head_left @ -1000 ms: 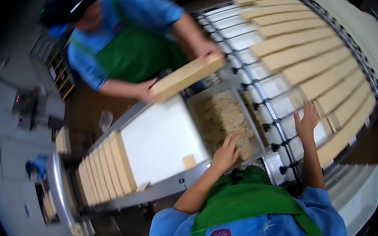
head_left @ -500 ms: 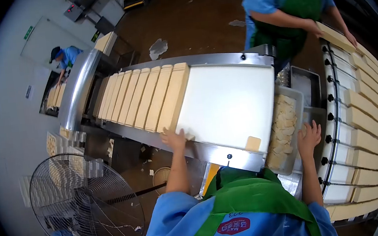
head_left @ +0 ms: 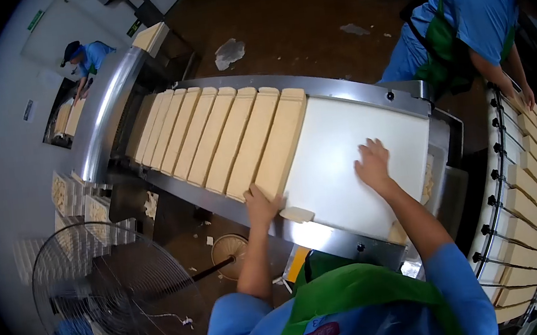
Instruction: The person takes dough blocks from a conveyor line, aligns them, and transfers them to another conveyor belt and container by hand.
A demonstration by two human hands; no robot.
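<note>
Left hand: Of the worker's two, the left hand [head_left: 261, 209] curls against the near end of the pale end block [head_left: 286, 140]; how firmly it grips cannot be told.
Small pale piece: A loose slab [head_left: 297, 214] lies just right of the left hand, at the near edge of the white surface [head_left: 328, 141].
End block: Closing the row on its right side, it stretches away from the left hand, its near end touching the fingers.
Block's heft: It looks dense and fairly heavy for its length, soft enough to dent, and liable to bend or crack if raised by one end; its faces appear dry rather than slick.
Block's hold: Both ends, a palm under each, look the soundest grip, sparing the edges.
Right hand: Fingers spread wide and holding nothing, the right hand [head_left: 373, 163] is over the white surface, contact uncertain; the end block lies to its left, apart.
Row: More pale blocks [head_left: 187, 137] stand close together, running back toward a shiny metal hood [head_left: 108, 123].
</note>
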